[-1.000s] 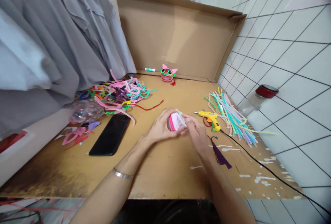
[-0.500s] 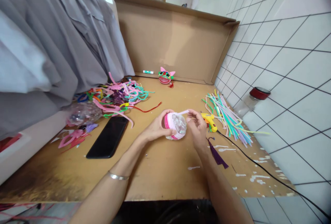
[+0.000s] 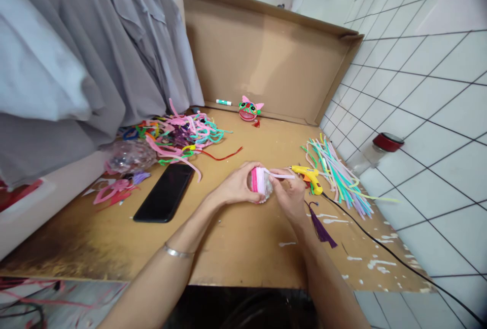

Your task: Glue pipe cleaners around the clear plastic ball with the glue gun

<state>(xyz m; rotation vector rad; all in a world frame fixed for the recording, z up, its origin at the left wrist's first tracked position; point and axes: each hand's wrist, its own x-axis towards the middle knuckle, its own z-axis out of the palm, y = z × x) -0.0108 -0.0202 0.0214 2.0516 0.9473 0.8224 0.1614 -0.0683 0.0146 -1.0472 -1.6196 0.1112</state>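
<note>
My left hand is wrapped round a small clear plastic container, banded with pink and white fuzzy pipe cleaners. From its upper edge a pale lilac pipe cleaner runs off to the right. My right hand pinches that strand close beside the container, fingers closed. A yellow hot glue gun lies just right of my right hand, its black cord trailing to the lower right. Below it rests a dark purple tassel.
Left of my hands lies a black phone, with a heap of coloured pipe cleaners behind it. More pipe cleaners lie at right near a red-lidded jar. A cat-eared face ornament and a glue stick sit by the cardboard wall.
The container has turned so its banded side faces me more. My right hand has come lower, and the lilac strand now lies across its fingers. The view has shifted slightly.
</note>
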